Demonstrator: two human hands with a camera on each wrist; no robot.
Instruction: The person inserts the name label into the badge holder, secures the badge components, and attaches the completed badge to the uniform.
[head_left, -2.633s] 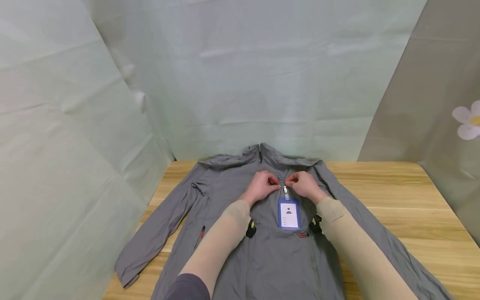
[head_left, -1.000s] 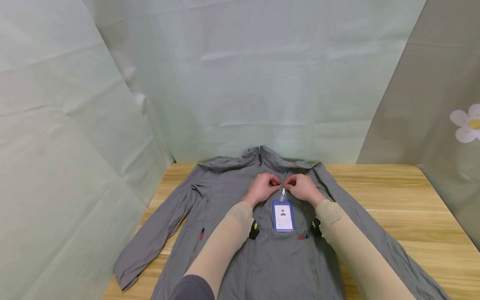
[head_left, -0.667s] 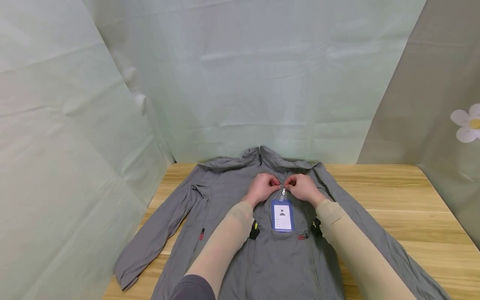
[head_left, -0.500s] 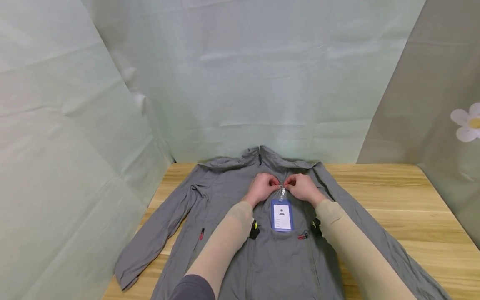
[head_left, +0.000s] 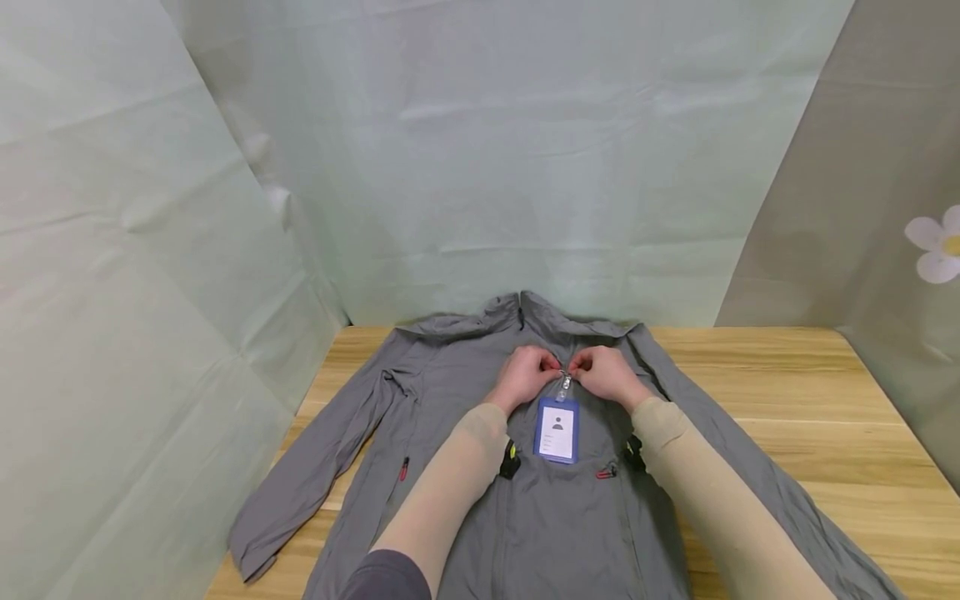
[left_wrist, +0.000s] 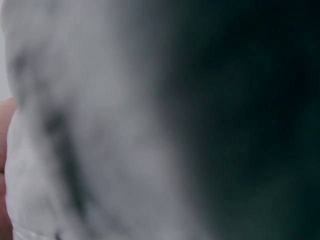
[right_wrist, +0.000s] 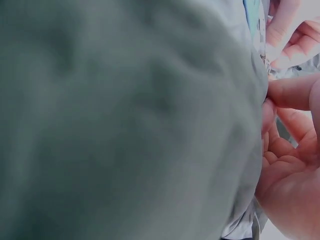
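A grey jacket [head_left: 555, 525] lies spread front up, its collar at the back. On its chest, a blue-framed ID badge [head_left: 557, 430] hangs from a clear strap and a metal clip [head_left: 566, 384]. My left hand [head_left: 523, 374] has thumb and fingertips pinched at the top of the clip. Close beside it, my right hand [head_left: 609, 373] pinches the jacket's cloth between thumb and finger; the right wrist view shows those fingers [right_wrist: 292, 93] at the grey fabric. How far the clip grips the cloth is hidden by the fingertips. Blurred cloth [left_wrist: 90, 110] fills most of the left wrist view.
The jacket covers much of a wooden table [head_left: 795, 400], with bare wood to the right and a strip at the left. Pale cloth hangings [head_left: 510, 158] stand behind and at the sides. Red zipper pulls [head_left: 606, 472] show on the jacket.
The badge has swung leftward below the clip, and its lower end now points slightly left. Both hands stay nearly in the same place, still pinching at the chest.
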